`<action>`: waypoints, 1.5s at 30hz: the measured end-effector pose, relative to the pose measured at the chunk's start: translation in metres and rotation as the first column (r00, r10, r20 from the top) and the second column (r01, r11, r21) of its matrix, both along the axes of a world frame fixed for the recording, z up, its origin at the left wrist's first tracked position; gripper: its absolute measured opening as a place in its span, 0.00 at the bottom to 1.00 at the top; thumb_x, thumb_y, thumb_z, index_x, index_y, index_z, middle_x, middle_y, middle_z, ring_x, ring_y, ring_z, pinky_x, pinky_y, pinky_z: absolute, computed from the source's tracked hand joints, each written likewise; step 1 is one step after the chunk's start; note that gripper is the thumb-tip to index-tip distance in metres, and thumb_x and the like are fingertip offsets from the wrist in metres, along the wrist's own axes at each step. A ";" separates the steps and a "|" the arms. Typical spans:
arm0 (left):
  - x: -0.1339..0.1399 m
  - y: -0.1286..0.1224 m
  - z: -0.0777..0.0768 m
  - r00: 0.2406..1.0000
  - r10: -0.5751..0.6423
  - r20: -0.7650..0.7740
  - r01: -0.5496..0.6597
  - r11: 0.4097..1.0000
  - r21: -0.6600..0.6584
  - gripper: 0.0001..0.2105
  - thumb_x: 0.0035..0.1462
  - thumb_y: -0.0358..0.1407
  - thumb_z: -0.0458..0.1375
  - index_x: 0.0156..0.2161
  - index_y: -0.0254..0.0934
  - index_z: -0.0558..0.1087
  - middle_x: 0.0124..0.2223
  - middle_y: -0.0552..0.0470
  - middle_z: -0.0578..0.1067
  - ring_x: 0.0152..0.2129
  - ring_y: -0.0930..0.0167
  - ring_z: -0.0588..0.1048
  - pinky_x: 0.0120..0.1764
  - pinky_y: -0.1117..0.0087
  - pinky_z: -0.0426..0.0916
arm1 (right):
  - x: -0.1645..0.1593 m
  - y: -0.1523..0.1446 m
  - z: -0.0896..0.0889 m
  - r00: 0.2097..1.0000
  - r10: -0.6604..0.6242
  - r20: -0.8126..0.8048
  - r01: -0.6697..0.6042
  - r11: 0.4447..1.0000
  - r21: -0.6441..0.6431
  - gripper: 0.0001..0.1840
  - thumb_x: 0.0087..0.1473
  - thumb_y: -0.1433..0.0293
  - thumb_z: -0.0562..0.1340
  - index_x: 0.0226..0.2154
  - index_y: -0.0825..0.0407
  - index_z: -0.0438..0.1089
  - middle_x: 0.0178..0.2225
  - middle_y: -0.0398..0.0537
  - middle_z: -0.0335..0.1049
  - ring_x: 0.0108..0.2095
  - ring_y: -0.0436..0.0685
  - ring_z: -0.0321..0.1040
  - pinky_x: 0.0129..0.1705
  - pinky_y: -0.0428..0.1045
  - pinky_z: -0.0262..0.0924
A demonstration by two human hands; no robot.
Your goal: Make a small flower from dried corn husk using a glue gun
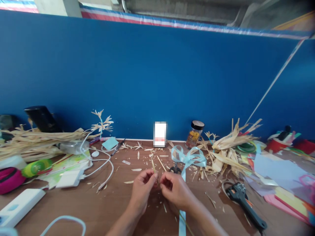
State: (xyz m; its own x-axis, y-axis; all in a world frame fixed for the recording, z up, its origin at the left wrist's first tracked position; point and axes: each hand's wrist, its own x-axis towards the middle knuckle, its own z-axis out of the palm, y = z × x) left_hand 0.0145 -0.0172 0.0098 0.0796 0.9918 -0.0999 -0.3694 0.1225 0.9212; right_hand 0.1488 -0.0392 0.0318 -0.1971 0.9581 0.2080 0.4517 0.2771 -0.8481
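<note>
My left hand [144, 188] is closed in a pinch on a thin, pale yellow-green strip of dried husk [153, 166] that sticks up past the fingertips. Close beside it, my right hand [176, 190] has its fingers curled together. What they grip, if anything, is hidden. A thin green stem [184, 220] runs out below the right wrist. Just beyond the right hand lie dark-handled scissors [175, 169], partly covered. Light blue ribbon [182, 196] passes under the right forearm, with loops [188, 157] behind. Small husk scraps [136, 169] lie scattered around both hands.
At the back stand a phone-like screen [160, 134] and a jar with a black lid [194, 134]. To the right are husk bundles [228, 147] and a glue gun [246, 205]. On the left are cables, a charger [70, 178], a power strip [21, 205] and husk flowers [102, 124].
</note>
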 end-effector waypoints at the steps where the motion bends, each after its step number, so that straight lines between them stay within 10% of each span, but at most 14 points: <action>1: 0.000 0.000 0.000 1.000 -0.009 0.004 0.009 1.000 0.001 0.08 0.43 0.36 0.62 0.30 0.33 0.72 0.24 0.56 0.70 0.19 0.79 0.65 0.24 0.79 0.62 | -0.001 -0.001 0.001 1.000 0.011 -0.012 -0.011 1.000 -0.009 0.04 0.46 0.76 0.56 0.23 0.53 0.62 0.20 0.39 0.60 0.22 0.47 0.56 0.23 0.42 0.50; 8: 0.005 -0.008 0.002 0.972 -0.204 -0.118 0.205 0.979 -0.004 0.10 0.46 0.39 0.59 0.28 0.31 0.74 0.19 0.57 0.67 0.16 0.80 0.62 0.21 0.79 0.57 | 0.003 0.006 -0.001 0.946 -0.129 -0.296 0.105 0.990 -0.094 0.06 0.48 0.68 0.59 0.31 0.53 0.62 0.24 0.40 0.63 0.25 0.49 0.60 0.28 0.43 0.55; 24: 0.006 -0.009 -0.001 0.955 -0.184 -0.233 0.189 0.982 0.000 0.14 0.46 0.43 0.58 0.21 0.33 0.67 0.14 0.58 0.64 0.12 0.79 0.61 0.17 0.79 0.55 | 0.004 0.007 -0.005 0.966 -0.105 -0.236 0.075 0.988 -0.135 0.06 0.48 0.71 0.56 0.22 0.54 0.62 0.19 0.38 0.57 0.22 0.47 0.53 0.25 0.43 0.51; 35: 0.003 -0.009 0.005 0.931 -0.363 -0.031 0.361 0.930 -0.067 0.14 0.48 0.43 0.57 0.24 0.31 0.70 0.22 0.52 0.71 0.15 0.78 0.65 0.21 0.77 0.58 | 0.007 0.007 -0.002 0.849 -0.103 -0.518 -0.126 0.913 -0.387 0.12 0.47 0.63 0.59 0.22 0.54 0.61 0.17 0.38 0.61 0.17 0.44 0.53 0.20 0.41 0.44; 45: 0.000 -0.009 0.015 0.897 -0.441 -0.038 0.437 0.896 -0.079 0.09 0.42 0.36 0.62 0.28 0.31 0.74 0.24 0.52 0.73 0.18 0.78 0.66 0.22 0.78 0.57 | 0.011 0.011 -0.005 0.814 -0.205 -0.544 -0.034 0.917 -0.397 0.14 0.46 0.61 0.60 0.22 0.55 0.62 0.16 0.35 0.57 0.15 0.42 0.49 0.18 0.40 0.41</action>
State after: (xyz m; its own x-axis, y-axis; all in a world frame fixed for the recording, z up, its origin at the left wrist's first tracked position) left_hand 0.0146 -0.0258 0.0244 0.4982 0.8479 -0.1810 -0.2139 0.3226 0.9221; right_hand 0.1597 -0.0283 0.0269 -0.0720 0.9902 -0.1193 -0.1339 -0.1282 -0.9827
